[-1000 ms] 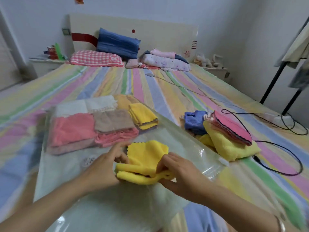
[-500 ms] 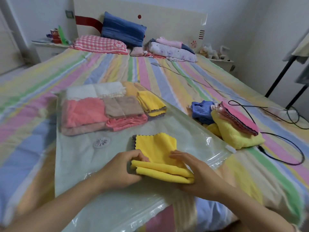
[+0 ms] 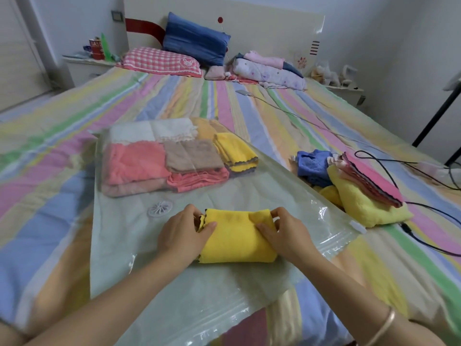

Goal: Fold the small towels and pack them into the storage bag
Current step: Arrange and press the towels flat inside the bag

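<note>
Folded yellow towel [image 3: 237, 236] lies on top of the clear storage bag [image 3: 224, 290], toward its near end, just near-right of the white round valve [image 3: 159, 208]. Left hand [image 3: 182, 236] grips the towel's left end and right hand [image 3: 289, 236] its right end. Fingers [image 3: 190, 212] of both are curled over the far edge with thumbs laid on the top face, closed on the cloth rather than spread. A scalloped, dark-trimmed edge shows at the left end by the left thumb. Bag lies flat on the striped bed [image 3: 50, 196], and a white slider [image 3: 358, 227] sits at its right corner. Under the plastic at the far end of the bag are the packed towels: pink towel [image 3: 134, 166], tan towel [image 3: 192, 156], white towel [image 3: 152, 131] and a second yellow one [image 3: 234, 151], lying side by side and touching. Right of the bag, on the bed, is a loose pile: blue cloth [image 3: 311, 163], large yellow cloth [image 3: 361, 206], pink cloths [image 3: 371, 178] on top of it. Black cable [image 3: 424, 208] loops just beside the pile. Gold bangle [image 3: 384, 325] on the right wrist. At the far end of the bed, blue pillow [image 3: 194, 38] leans on the headboard, with checked pillow [image 3: 159, 62] in front of it
</note>
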